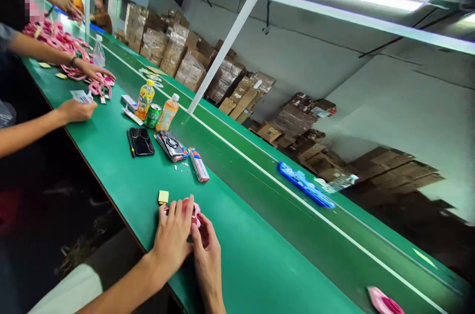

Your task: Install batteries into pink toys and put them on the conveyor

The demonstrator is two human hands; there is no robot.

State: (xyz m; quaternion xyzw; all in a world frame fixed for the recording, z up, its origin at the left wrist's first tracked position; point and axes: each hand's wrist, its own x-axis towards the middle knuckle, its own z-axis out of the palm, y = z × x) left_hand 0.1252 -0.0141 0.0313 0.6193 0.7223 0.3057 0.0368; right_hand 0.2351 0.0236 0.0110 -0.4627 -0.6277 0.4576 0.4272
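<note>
A small pink piece is between my two hands, low in the head view on the green table. My left hand lies over its left side, fingers bent around it. On its right edge rest the fingertips of my right hand, closed on the piece. Much of the pink piece is hidden under my fingers. A pad of yellow sticky notes lies just beyond my left hand.
Beyond my hands are a slim box, a phone, a can and two bottles. A co-worker's hand holds a tube at left, near a pink pile. Blue and pink items lie on the belt.
</note>
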